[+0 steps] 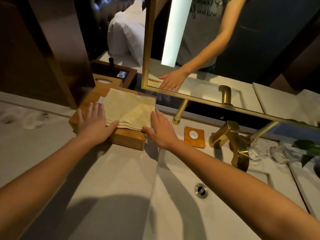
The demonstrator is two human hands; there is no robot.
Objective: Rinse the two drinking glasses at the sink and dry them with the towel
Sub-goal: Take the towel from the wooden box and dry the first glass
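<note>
A folded cream towel (129, 110) lies on top of a wooden box (128, 138) on the counter left of the sink. My left hand (94, 122) lies flat at the towel's left edge, thumb on its front corner. My right hand (160, 129) lies flat at its right edge, fingers straight. Neither hand grips anything. Two clear drinking glasses (258, 150) (282, 154) stand on the counter at the far right, behind the gold tap (232, 141). They look blurred.
The white sink basin (173, 196) with its drain (200, 190) lies below my arms. An amber soap dish (194, 136) sits between box and tap. A gold-framed mirror (147, 49) stands behind. Green leaves (310, 149) are at the right edge. A dark tray (112, 70) sits behind the box.
</note>
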